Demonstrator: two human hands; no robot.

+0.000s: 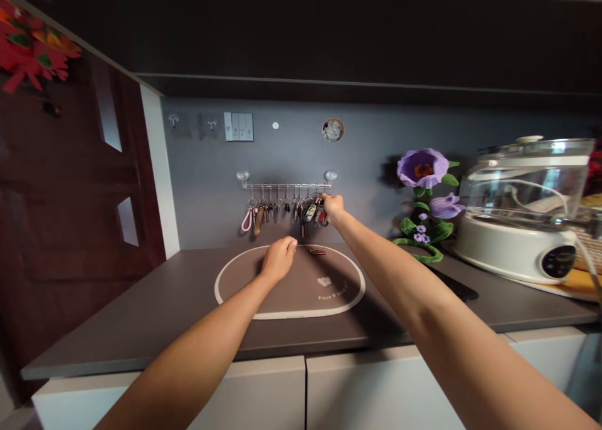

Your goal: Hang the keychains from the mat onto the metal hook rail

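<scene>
A clear rail (288,185) with a row of hooks runs along the grey wall, several sets of keys (279,209) hanging from it. Among them are a pink loop (247,220), a brown strap (258,221) and a car key fob (310,212). At the rail's right end, my right hand (333,208) pinches a key set with a red piece (322,217) just below the hook. Lower down, my left hand (279,258) is closed over the oval mat (286,295); whatever its curled fingers hold is hidden. A small reddish item (318,251) lies on the mat's back edge.
Purple knitted flowers (423,168) stand right of my right arm, beside a white appliance with a clear top (515,245). A flat black object (454,284) lies on the counter (183,304). A dark cabinet (301,35) overhangs the wall, and a reddish door (70,185) is at left.
</scene>
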